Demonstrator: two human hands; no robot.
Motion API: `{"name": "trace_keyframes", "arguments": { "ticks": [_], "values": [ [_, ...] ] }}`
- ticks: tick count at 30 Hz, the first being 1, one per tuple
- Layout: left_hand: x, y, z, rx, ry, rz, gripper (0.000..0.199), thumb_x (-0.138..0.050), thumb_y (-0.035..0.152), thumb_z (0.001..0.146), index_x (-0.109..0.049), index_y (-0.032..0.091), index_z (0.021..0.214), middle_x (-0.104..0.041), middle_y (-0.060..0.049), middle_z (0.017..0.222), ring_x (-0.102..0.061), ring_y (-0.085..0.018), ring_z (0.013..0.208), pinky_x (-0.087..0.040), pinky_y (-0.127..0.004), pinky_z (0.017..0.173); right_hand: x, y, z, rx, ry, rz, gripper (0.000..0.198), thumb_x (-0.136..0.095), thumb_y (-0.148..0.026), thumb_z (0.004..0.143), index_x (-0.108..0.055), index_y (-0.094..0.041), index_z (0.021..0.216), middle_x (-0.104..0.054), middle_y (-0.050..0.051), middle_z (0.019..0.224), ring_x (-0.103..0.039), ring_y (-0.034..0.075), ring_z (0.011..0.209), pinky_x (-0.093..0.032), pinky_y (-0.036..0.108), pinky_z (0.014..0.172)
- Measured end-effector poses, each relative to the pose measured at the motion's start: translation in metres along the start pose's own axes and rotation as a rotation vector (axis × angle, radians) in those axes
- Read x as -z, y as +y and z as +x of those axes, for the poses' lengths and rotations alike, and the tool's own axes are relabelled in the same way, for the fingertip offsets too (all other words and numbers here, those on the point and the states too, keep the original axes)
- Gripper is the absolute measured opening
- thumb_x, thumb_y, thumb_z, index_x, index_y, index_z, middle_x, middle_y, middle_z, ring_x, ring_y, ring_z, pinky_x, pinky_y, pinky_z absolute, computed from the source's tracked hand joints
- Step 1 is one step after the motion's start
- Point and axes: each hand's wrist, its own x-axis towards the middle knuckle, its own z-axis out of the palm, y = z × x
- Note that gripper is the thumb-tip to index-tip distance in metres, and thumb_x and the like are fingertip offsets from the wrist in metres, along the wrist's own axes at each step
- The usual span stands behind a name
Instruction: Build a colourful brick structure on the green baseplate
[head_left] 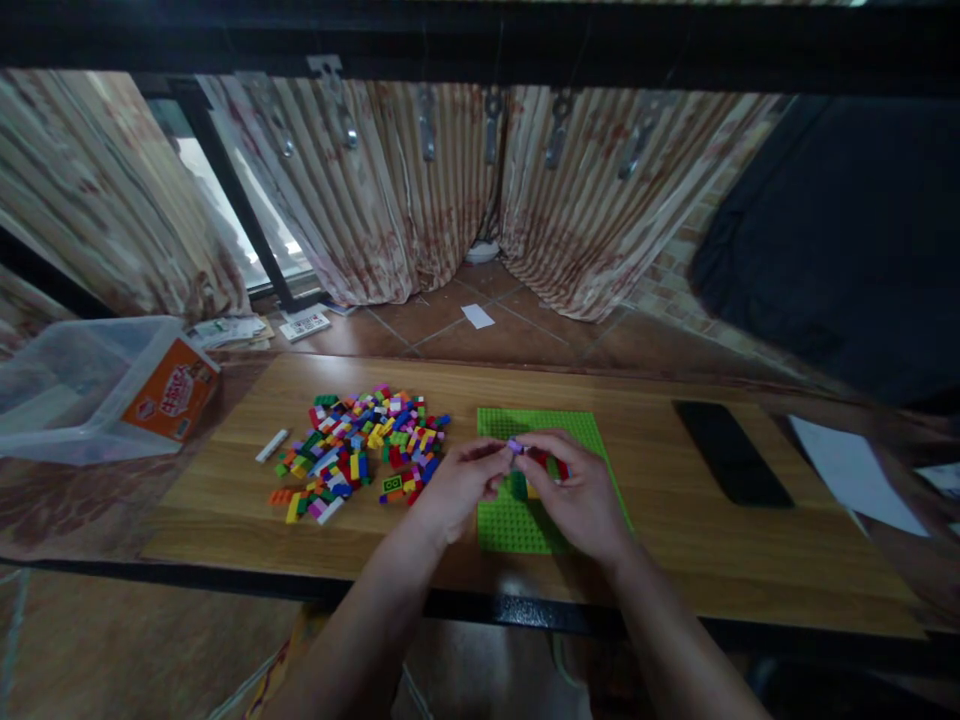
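A small purple brick (pixel 515 446) is pinched between the fingertips of my left hand (pixel 469 485) and my right hand (pixel 576 488). Both hands hover over the green baseplate (pixel 506 530), fingers closed around the brick. Behind my right fingers, a few joined bricks in green, yellow and red (pixel 519 487) show on the plate, mostly hidden by that hand. Left of my left hand spreads a heap of loose bricks (pixel 360 440) in many colours, with a lime brick (pixel 392 484) near its front right side.
At the far left stands a clear plastic bin (pixel 82 440) with an orange label. A long white brick (pixel 271 446) lies apart from the heap. Toward the right are a black phone-like slab (pixel 731 452) and white paper (pixel 855 470). The wooden tabletop (pixel 247 530) ends at a dark front edge.
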Motion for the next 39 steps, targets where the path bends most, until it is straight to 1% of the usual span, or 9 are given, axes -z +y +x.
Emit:
{"name": "trace_keyframes", "arguments": {
  "ticks": [3,8,11,14,17,20,23,28,39],
  "values": [
    [-0.012,-0.011,0.003,0.095,-0.011,-0.192,0.036,-0.082,0.040,0.059,-0.066,0.014,0.078,-0.052,0.003,0.062,-0.043,-0.005,0.052,-0.032,-0.019,0.051,0.003,0.000,-0.002,0.004,0.005,-0.020,0.016,-0.060,-0.028,0.085,-0.068,-0.026,0.099,-0.069,0.004,0.099,-0.064,0.019,0.093,-0.050,0.034,0.085],
    [-0.012,-0.011,0.002,0.138,-0.057,-0.236,0.034,-0.082,0.037,0.060,-0.067,0.014,0.080,-0.057,0.002,0.066,-0.045,-0.005,0.053,-0.034,-0.019,0.052,0.011,0.005,-0.004,-0.030,-0.028,-0.066,0.015,-0.062,-0.029,0.084,-0.069,-0.026,0.097,-0.070,0.003,0.096,-0.064,0.019,0.091,-0.050,0.034,0.083],
    [-0.014,-0.012,0.003,0.143,-0.077,-0.207,0.032,-0.080,0.038,0.062,-0.067,0.014,0.079,-0.058,0.001,0.069,-0.044,-0.005,0.053,-0.032,-0.019,0.051,0.014,0.008,-0.004,-0.043,-0.039,-0.086,0.014,-0.060,-0.030,0.086,-0.069,-0.026,0.096,-0.069,0.002,0.095,-0.064,0.019,0.091,-0.049,0.035,0.083],
    [-0.016,-0.014,0.006,0.107,-0.066,-0.134,0.031,-0.077,0.037,0.064,-0.068,0.014,0.083,-0.058,0.001,0.070,-0.042,-0.004,0.052,-0.029,-0.019,0.050,0.024,0.016,-0.002,-0.055,-0.042,-0.126,0.014,-0.059,-0.031,0.086,-0.069,-0.026,0.094,-0.069,0.003,0.093,-0.063,0.020,0.090,-0.049,0.036,0.083],
    [-0.014,-0.016,0.012,0.016,0.038,-0.002,0.027,-0.071,0.033,0.068,-0.070,0.013,0.087,-0.056,0.003,0.065,-0.039,-0.005,0.050,-0.025,-0.020,0.048,0.039,0.030,-0.001,-0.063,-0.009,-0.170,0.013,-0.061,-0.032,0.084,-0.070,-0.026,0.091,-0.067,0.004,0.096,-0.063,0.021,0.093,-0.048,0.038,0.086],
    [-0.009,-0.017,0.019,-0.069,0.177,0.121,0.021,-0.066,0.025,0.069,-0.069,0.013,0.086,-0.052,0.005,0.057,-0.037,-0.006,0.048,-0.027,-0.021,0.049,0.050,0.044,-0.002,-0.078,-0.021,-0.214,0.012,-0.063,-0.033,0.083,-0.072,-0.027,0.089,-0.065,0.004,0.101,-0.062,0.022,0.097,-0.047,0.039,0.090],
    [-0.007,-0.017,0.022,-0.096,0.228,0.179,0.021,-0.064,0.022,0.067,-0.070,0.013,0.085,-0.050,0.006,0.053,-0.039,-0.007,0.049,-0.031,-0.022,0.052,0.051,0.052,-0.003,-0.097,-0.058,-0.252,0.013,-0.064,-0.032,0.083,-0.073,-0.027,0.091,-0.063,0.004,0.105,-0.061,0.022,0.099,-0.046,0.040,0.091],
    [-0.008,-0.015,0.021,-0.106,0.239,0.189,0.022,-0.066,0.024,0.066,-0.070,0.013,0.084,-0.051,0.005,0.053,-0.042,-0.008,0.051,-0.033,-0.023,0.054,0.041,0.053,-0.001,-0.109,-0.097,-0.259,0.012,-0.065,-0.032,0.082,-0.074,-0.028,0.089,-0.062,0.004,0.107,-0.059,0.022,0.102,-0.046,0.041,0.093],
    [-0.007,-0.016,0.021,-0.101,0.163,0.218,0.020,-0.067,0.027,0.068,-0.069,0.013,0.082,-0.051,0.005,0.053,-0.041,-0.008,0.050,-0.031,-0.023,0.052,0.038,0.051,0.001,-0.129,-0.108,-0.289,0.011,-0.065,-0.028,0.081,-0.075,-0.027,0.087,-0.061,0.006,0.107,-0.059,0.023,0.102,-0.045,0.042,0.094]
  ]
}}
